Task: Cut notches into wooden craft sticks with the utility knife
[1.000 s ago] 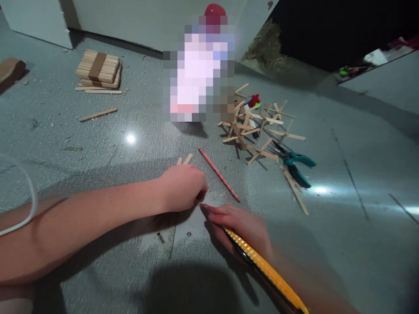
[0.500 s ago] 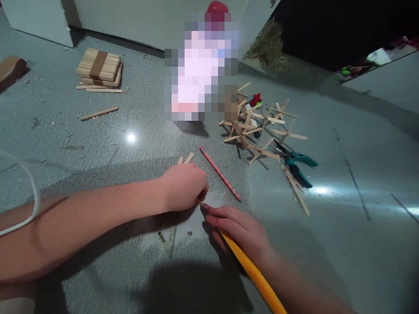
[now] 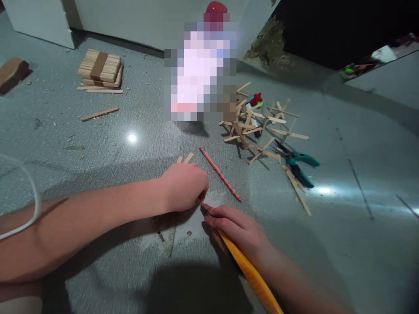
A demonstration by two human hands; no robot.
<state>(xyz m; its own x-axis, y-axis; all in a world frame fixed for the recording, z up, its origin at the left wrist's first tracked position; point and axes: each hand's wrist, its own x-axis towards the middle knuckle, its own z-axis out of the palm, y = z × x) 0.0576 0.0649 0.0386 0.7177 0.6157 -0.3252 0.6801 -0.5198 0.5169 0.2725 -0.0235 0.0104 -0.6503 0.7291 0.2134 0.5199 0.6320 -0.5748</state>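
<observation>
My left hand (image 3: 185,186) is closed in a fist at the centre, pressing near a small wooden piece (image 3: 202,203) that shows between both hands. Beyond its knuckles poke the ends of wooden sticks (image 3: 189,157). My right hand (image 3: 240,229) is closed, its fingertips pinching at the same small piece, with a long yellow-orange object (image 3: 253,274) running back under the palm. What my left fingers hold is hidden. A red pencil (image 3: 220,173) lies just beyond the hands. Below my left hand, a clear triangular ruler (image 3: 170,242) is partly covered.
Bundled sticks (image 3: 100,66) and a loose stick (image 3: 100,114) lie at the upper left. A pile of crossed sticks (image 3: 245,126) and teal-handled pliers (image 3: 303,161) lie to the right. A brown block (image 3: 13,74) is at the far left; a white cable (image 3: 34,200) crosses my left arm.
The view has shifted very slightly. Both hands keep nearly the same pose and place; the yellow-orange object's near end sits slightly further left.
</observation>
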